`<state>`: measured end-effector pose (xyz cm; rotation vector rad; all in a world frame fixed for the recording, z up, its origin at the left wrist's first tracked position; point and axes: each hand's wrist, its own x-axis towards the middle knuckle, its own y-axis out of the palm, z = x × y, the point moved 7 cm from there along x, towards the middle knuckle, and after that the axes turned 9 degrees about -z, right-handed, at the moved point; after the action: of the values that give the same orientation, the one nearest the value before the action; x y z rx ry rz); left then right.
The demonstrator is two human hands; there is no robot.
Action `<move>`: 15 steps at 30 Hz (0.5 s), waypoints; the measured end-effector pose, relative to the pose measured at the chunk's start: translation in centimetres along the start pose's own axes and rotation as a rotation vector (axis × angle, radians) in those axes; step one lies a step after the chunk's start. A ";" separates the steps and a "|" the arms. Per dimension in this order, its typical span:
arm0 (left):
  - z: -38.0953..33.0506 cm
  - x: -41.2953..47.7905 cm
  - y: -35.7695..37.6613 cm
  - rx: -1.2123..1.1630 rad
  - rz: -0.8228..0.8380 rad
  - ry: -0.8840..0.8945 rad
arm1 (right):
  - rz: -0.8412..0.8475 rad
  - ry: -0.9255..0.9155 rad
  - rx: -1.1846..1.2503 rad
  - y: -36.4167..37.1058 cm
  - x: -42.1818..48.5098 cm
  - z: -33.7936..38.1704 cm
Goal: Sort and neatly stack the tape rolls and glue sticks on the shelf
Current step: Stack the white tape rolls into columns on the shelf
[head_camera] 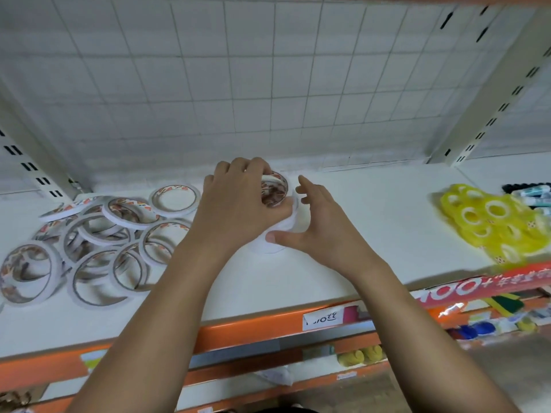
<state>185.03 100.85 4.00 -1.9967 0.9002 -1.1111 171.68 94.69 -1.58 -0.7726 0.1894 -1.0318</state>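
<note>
Head-worn camera view, looking down at a white laminate shelf (372, 234) with an orange metal front rail (253, 326) and a white wire-grid back panel (268, 84). At the centre of the frame stands a short stack of white tape rolls (275, 244). The left hand (238, 201) curls its fingers over a thin white tape roll with a red-printed inner ring (275, 189), grasping it at a tilt on top of the stack, not yet flat. The right hand (325, 231) is spread and holds nothing; its thumb touches the stack's lower side and its other fingers hover just beside the upper edge. At centre left of the frame lies a loose heap of matching white tape rolls (98, 239), overlapping and leaning on one another. At the right edge sits a bundle of yellow tape rolls (495, 225). Behind it are small blue and white tubes (533, 198), possibly the glue sticks, but too blurred to be sure. The main risk is the tilted roll landing off-centre, which could make it slide off or push the rolls below out of line. With only a thumb bracing the stack, downward pressure from the left hand could tip it toward the back panel.
</note>
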 end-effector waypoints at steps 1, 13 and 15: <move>-0.1 0.1 0.4 -0.002 0.009 0.009 | -0.008 0.001 0.006 -0.1 0.0 -0.2; 1.6 -1.7 0.5 -0.189 0.109 -0.037 | -0.065 -0.019 0.083 -0.2 -0.3 -1.2; 3.0 -2.5 0.2 -0.213 0.109 -0.084 | -0.079 -0.028 0.081 -0.3 -0.4 -1.1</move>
<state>186.69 103.39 1.54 -2.1190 1.1080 -0.8960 170.67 94.40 -2.30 -0.7253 0.0935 -1.0966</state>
